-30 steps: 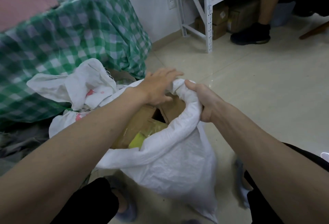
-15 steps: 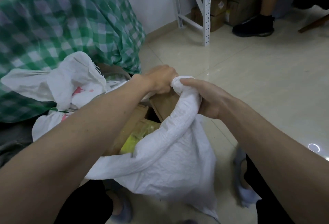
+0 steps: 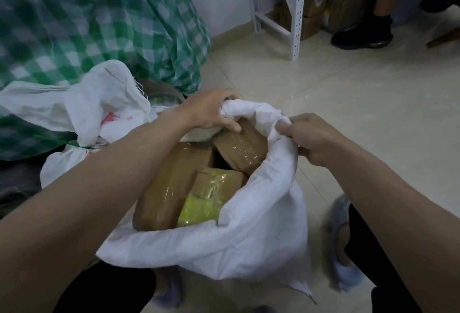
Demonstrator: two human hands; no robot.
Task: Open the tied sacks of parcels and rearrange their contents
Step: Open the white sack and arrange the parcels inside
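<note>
Between knees on floor, head view: white woven sack stands open. Left hand grips far rim, right hand grips right rim, both fists closed on cloth. Taped cardboard parcels lie below and between grips; left hand nearer them.

White sack, brown parcels, yellow parcel, green-checked cloth

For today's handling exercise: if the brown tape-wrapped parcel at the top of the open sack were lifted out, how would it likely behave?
The brown parcel looks boxy, so probably stiff. Its glossy tape wrap may feel slippery. It lies tilted on other parcels in the white sack, so it might slide.
</note>
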